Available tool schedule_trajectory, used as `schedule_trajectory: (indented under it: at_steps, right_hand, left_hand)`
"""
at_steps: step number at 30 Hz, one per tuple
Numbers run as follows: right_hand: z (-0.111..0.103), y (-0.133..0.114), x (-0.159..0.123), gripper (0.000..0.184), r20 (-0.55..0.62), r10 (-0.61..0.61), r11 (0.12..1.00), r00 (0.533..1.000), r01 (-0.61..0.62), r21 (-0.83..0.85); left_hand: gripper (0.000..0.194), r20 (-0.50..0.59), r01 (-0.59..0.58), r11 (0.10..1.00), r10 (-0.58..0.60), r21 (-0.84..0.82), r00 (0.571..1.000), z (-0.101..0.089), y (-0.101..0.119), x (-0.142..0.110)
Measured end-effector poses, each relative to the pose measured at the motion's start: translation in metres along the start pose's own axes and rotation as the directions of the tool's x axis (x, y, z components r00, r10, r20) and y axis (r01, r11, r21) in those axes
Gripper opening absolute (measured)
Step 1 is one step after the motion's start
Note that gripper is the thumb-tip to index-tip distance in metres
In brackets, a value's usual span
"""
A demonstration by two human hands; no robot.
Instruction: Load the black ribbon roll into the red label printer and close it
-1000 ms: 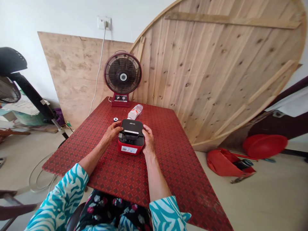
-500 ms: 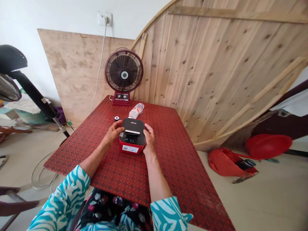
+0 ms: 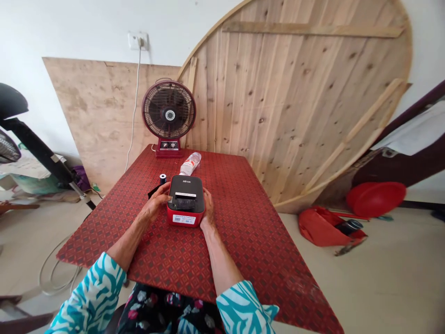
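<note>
A small red printer (image 3: 200,217) with a black lid (image 3: 187,184) stands on the table in front of me. A white strip crosses its top and a white label sits on its front. My left hand (image 3: 158,202) grips its left side, the thumb at the top edge and the fingers partly hidden. Against the right side, my right hand (image 3: 207,208) is curled with its fingers along the wall. Just beyond the printer a clear plastic bottle (image 3: 190,163) lies on its side. A small roll of paper (image 3: 163,178) stands beyond my left hand, near a dark flat object (image 3: 153,191).
The table (image 3: 243,241) has a red patterned cover. At its far edge stands a dark red fan (image 3: 169,113). A round wooden tabletop (image 3: 278,106) leans on the wall behind. On the floor to the right are a red bag (image 3: 318,227) and a red basin (image 3: 377,198).
The printer's lid, slightly raised at first, now lies flatter. Both hands have slid lower along the printer's sides. The dark flat object has come into sight beyond my left hand.
</note>
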State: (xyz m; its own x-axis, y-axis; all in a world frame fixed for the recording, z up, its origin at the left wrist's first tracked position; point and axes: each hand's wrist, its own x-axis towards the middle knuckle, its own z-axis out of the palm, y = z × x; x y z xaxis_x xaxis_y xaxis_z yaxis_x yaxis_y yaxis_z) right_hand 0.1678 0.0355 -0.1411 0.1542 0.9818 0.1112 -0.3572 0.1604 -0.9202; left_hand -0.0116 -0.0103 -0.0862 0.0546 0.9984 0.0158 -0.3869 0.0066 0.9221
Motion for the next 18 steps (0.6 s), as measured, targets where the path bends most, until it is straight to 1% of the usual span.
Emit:
schedule_trajectory:
  at_steps: [2, 5, 7, 12, 16, 18]
  right_hand:
    - [0.001, -0.002, 0.0, 0.047, -0.036, 0.05, 0.998, 0.998, -0.049, 0.026]
    - [0.002, -0.004, 0.0, 0.05, -0.034, 0.09, 0.995, 0.995, -0.089, 0.04]
    - [0.002, -0.006, -0.001, 0.049, -0.036, 0.088, 0.995, 0.995, -0.086, 0.039]
    - [0.005, -0.011, -0.002, 0.043, -0.057, 0.07, 0.997, 0.996, -0.068, 0.047]
    - [0.005, -0.013, -0.004, 0.043, -0.057, 0.073, 0.996, 0.996, -0.07, 0.05]
    - [0.005, -0.012, -0.004, 0.042, -0.055, 0.055, 0.998, 0.997, -0.053, 0.037]
  left_hand:
    - [0.066, 0.013, 0.005, 1.0, -0.005, 0.017, 1.0, 0.0, 0.002, -0.001]
    - [0.068, 0.031, 0.026, 0.999, -0.026, 0.019, 0.999, 0.002, 0.006, -0.002]
    - [0.069, 0.013, 0.039, 0.999, -0.039, 0.007, 0.999, 0.004, 0.008, -0.002]
    - [0.071, -0.086, 0.039, 0.999, -0.039, 0.0, 0.996, 0.008, 0.006, 0.0]
    - [0.072, -0.087, 0.044, 0.999, -0.043, 0.01, 0.995, 0.011, 0.005, 0.0]
    - [0.073, -0.083, 0.042, 0.999, -0.041, 0.002, 0.996, 0.012, 0.006, 0.0]
